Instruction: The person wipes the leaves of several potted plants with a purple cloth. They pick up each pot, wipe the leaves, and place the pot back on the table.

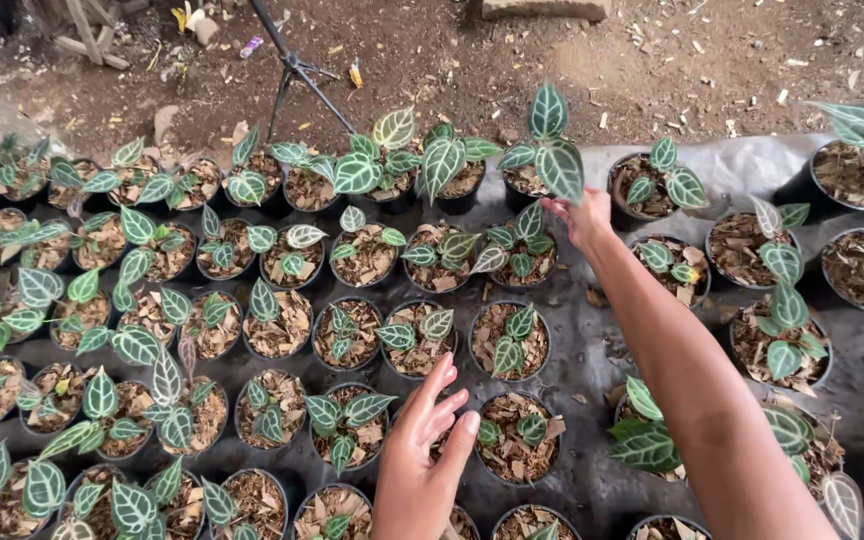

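The one camera sits on my head and looks steeply down and forward over the ground in front of me. My left hand (422,450) shows close at the bottom edge, my right hand (584,218) farther out near the middle, the arm running in from the lower right corner. Rows of small black pots (508,340) on a dark sheet (582,360) fill the lower two thirds of the view, cut off at left, right and bottom. Bare dirt (512,60) crosses the top. There is no second view to share anything with.
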